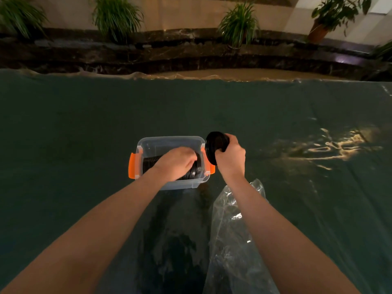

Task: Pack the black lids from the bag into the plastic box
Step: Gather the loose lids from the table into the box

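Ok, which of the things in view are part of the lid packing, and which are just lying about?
Part of the job:
- plastic box with a row of lids inside
- stack of black lids gripped by the right hand
- left hand down in the box on the lids
- clear bag

Just lying about:
- green table cover
- potted plants along the ledge

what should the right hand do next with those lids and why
Probably swing the right hand left over the plastic box and set its stack of black lids beside the row the left hand is steadying; the stack is held just outside the right wall.
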The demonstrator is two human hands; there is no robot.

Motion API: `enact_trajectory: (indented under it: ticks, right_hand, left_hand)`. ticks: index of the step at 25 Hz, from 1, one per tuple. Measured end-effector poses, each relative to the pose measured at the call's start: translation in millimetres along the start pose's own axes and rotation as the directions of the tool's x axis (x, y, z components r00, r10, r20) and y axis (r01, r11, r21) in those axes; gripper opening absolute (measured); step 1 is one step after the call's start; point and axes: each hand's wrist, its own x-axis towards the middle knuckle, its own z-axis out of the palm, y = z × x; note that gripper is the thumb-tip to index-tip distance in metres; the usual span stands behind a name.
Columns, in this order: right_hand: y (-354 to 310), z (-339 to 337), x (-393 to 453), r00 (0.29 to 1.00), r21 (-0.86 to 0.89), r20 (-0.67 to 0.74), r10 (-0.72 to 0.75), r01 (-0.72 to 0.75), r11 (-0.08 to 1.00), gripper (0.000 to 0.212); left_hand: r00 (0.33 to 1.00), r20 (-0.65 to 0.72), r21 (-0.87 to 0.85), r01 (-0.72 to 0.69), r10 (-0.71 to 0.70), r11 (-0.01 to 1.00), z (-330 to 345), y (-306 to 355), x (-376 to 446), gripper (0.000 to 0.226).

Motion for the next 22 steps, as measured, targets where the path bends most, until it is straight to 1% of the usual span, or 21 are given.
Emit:
enact_trajectory:
  ticks: [1,2,3,6,8,10,12,15,16,18,21,22]
  right_hand:
    - [1,1,0,1.000,-0.003,0.012,0.009,-0.009,1.000,0.044]
    - [2,3,0,1.000,-0.006,0.019,-0.001,0.001,1.000,0.043]
    - [3,7,-1,1.000,-0.005,0.028,-0.012,0.012,1.000,0.042]
    - [3,17,-2,0.999,-0.003,0.042,-0.022,0.022,1.000,0.040]
    - [1,23,-3,0.998,-0.007,0.059,-0.027,0.028,1.000,0.039]
    - [-1,28,-4,0.997,-0.010,0.073,-0.029,0.030,0.999,0.038]
    - [-2,32,-4,0.996,-0.020,0.081,-0.028,0.030,0.999,0.037]
    - [-3,36,-2,0.996,-0.040,0.086,-0.026,0.030,0.999,0.036]
    - [-3,38,-3,0.995,-0.055,0.091,-0.029,0.034,0.998,0.036]
    - [-2,42,-4,0.995,-0.101,0.095,-0.021,0.030,0.994,0.036]
    - [0,47,-3,0.997,-0.162,0.075,0.001,0.011,0.987,0.036]
    - [2,48,-3,0.998,-0.178,0.070,0.001,0.011,0.984,0.036]
  left_hand:
    - [0.986,0.055,0.159,-0.166,0.160,0.973,11,-13,-5,0.032]
    - [0.962,0.108,0.240,-0.270,0.250,0.933,19,-21,-7,0.035]
    - [0.951,0.140,0.275,-0.305,0.276,0.912,22,-25,-7,0.040]
    - [0.951,0.149,0.336,-0.307,0.272,0.890,16,-25,-3,0.045]
    - [0.959,0.141,0.376,-0.283,0.248,0.882,14,-27,-6,0.044]
    - [0.973,0.116,0.369,-0.229,0.199,0.901,17,-31,-9,0.042]
    - [0.979,0.107,0.338,-0.200,0.174,0.920,23,-32,-7,0.038]
    - [0.974,0.140,0.273,-0.213,0.180,0.938,30,-29,6,0.028]
    - [0.978,0.136,0.253,-0.191,0.161,0.948,32,-29,9,0.028]
    - [0.992,0.093,0.177,-0.099,0.084,0.979,36,-29,12,0.036]
    - [0.997,-0.007,-0.036,0.077,-0.077,0.996,42,-26,12,0.058]
    - [0.996,-0.020,-0.043,0.090,-0.091,0.995,43,-25,13,0.064]
